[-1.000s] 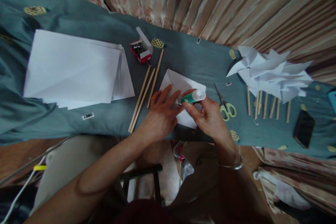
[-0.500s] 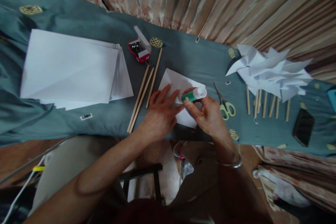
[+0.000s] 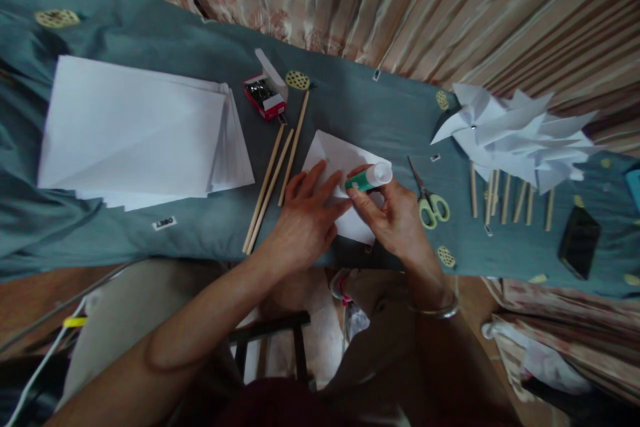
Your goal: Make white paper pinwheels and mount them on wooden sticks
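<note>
A white paper square [image 3: 350, 150] lies flat on the cloth in front of me, turned at an angle. My left hand [image 3: 310, 213] rests on its left part with fingers spread, pressing it down. In my right hand [image 3: 400, 217] is a green and white glue stick [image 3: 367, 178], held tilted over the middle of the paper. The glue stick's lower end is hidden behind my fingers. Just right of that hand lie scissors [image 3: 431, 207] with light green handles. Three wooden sticks [image 3: 265, 193] lie to the left of the paper.
A stack of white paper [image 3: 135, 127] lies at the left. Behind the sticks stands an open red box [image 3: 265, 97] of small metal pieces. White paper pinwheels [image 3: 515, 130] on sticks are piled at the right, near a dark phone [image 3: 580, 240]. A curtain [image 3: 350, 0] hangs along the back.
My right hand and the glue stick have shifted very slightly left over the paper. My left hand stays in place.
</note>
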A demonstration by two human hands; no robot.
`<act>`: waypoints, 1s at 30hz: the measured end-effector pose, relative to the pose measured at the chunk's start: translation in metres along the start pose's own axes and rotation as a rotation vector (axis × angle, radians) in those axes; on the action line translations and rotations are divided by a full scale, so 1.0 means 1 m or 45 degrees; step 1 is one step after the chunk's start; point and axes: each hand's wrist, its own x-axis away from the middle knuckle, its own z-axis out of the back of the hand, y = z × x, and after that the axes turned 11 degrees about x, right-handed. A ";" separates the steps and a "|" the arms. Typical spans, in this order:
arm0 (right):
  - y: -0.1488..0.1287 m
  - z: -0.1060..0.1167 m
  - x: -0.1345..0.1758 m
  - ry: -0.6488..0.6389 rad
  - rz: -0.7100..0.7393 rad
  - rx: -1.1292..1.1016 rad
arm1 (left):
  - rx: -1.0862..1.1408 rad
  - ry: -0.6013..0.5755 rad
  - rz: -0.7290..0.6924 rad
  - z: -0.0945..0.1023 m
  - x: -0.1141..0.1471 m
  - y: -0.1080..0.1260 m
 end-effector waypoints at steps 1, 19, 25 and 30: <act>0.000 0.000 0.000 0.000 0.000 0.001 | 0.002 -0.005 0.004 0.000 0.000 0.000; -0.004 -0.001 -0.001 -0.064 -0.037 -0.004 | 0.005 -0.005 0.001 0.002 -0.001 0.002; -0.004 -0.001 -0.002 -0.070 -0.007 -0.022 | -0.020 -0.012 -0.011 0.002 -0.001 0.002; -0.004 0.001 -0.002 -0.094 0.014 -0.021 | -0.027 -0.021 -0.017 0.003 0.000 0.002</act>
